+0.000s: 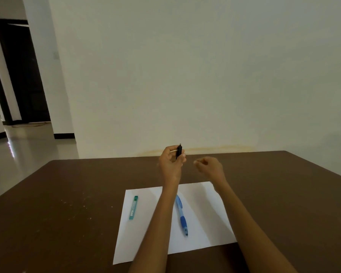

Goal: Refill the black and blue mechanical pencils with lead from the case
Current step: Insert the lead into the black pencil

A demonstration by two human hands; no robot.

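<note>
Black pencil (pixel 179 151) is standing upright in my left hand (pixel 170 163), pinched, well beyond the paper (pixel 203 217). I'm bringing my right hand (pixel 208 166) beside it, fingers curled; can't tell if they're holding anything. Keeping the barrel vertical for loading. Blue pencil (pixel 182 214) and lead case (pixel 133 207) are lying on the paper.

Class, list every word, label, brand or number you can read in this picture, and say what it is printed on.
No text can be read.
Lead case: a white printed label runs along it, too small and blurred to read.
Blue pencil: small marks near the tip, too blurred to read.
Black pencil, in the left hand: no print visible.
White paper: blank.
</note>
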